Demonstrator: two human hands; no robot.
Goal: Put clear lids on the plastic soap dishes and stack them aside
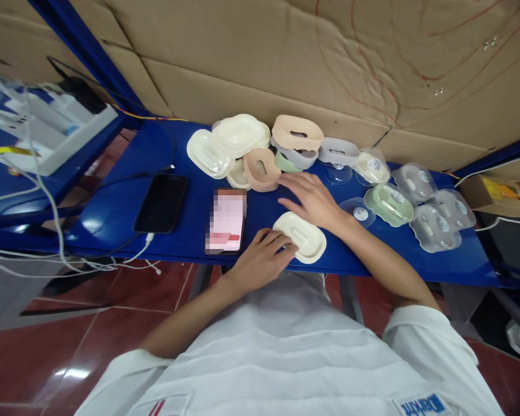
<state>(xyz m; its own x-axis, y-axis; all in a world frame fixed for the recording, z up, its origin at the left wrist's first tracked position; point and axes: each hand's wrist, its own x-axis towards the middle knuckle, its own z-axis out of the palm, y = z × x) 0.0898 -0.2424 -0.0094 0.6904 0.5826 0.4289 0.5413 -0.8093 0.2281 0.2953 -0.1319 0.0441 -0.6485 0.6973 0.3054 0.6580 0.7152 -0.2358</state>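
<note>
A cream oval plastic dish [305, 237] with a raised middle lies at the table's front edge. My left hand [264, 257] has its fingers bent over the left rim of this dish, holding it. Beyond it my right hand [312, 199] is open, thumb apart and fingers stretched toward a peach oval piece with a slot [261, 169]. Whether the fingertips touch that piece I cannot tell. Several cream dishes [238, 134] are stacked loosely behind it. Another peach slotted piece [297, 133] rests on grey and green ones, beside a grey slotted piece [338, 151].
Clear-covered dishes with round labels, among them a green one [390, 203] and a grey one [435, 227], sit at the right. A lit phone [227, 219] and a dark phone [161, 203] lie left on the blue table [112, 202]. White cables [60, 254] hang beside it; cardboard [242, 63] stands behind.
</note>
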